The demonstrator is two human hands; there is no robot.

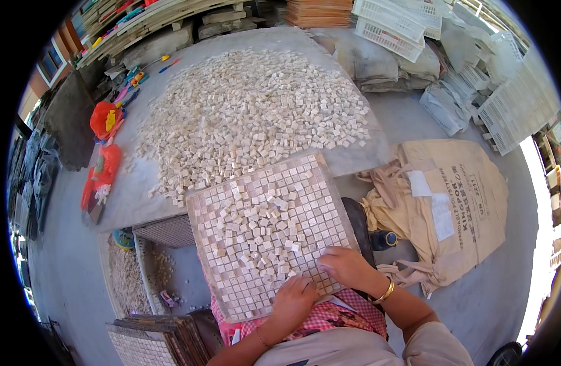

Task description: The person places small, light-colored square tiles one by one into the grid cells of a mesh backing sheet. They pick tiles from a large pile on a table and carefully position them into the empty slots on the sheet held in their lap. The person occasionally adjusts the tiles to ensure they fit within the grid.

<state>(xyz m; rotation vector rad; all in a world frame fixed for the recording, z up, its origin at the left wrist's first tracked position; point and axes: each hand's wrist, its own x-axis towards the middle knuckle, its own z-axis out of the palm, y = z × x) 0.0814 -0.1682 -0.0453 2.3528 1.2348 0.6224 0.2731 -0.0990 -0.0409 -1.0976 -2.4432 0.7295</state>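
A square gridded tray point(320, 160) rests tilted across my lap, many of its cells filled with small cream stone tiles. Loose tiles point(265, 229) lie heaped over its middle. At the tray's near edge, my left hand point(294, 300) has its fingers curled down onto the grid. My right hand point(344, 267), with a gold bangle at the wrist, is bent over the lower right cells, fingers drawn together. Several brown cells between the hands hold no tile. Whatever the fingertips pinch is hidden beneath them.
Beyond the tray, a grey table point(119, 201) carries a wide spread of loose tiles point(250, 104). Orange bags point(107, 161) lie along its left side. Filled tile panels point(149, 341) stand stacked lower left. On the right are a beige cloth sack point(475, 213), a dark bottle point(384, 240) and white crates point(390, 36).
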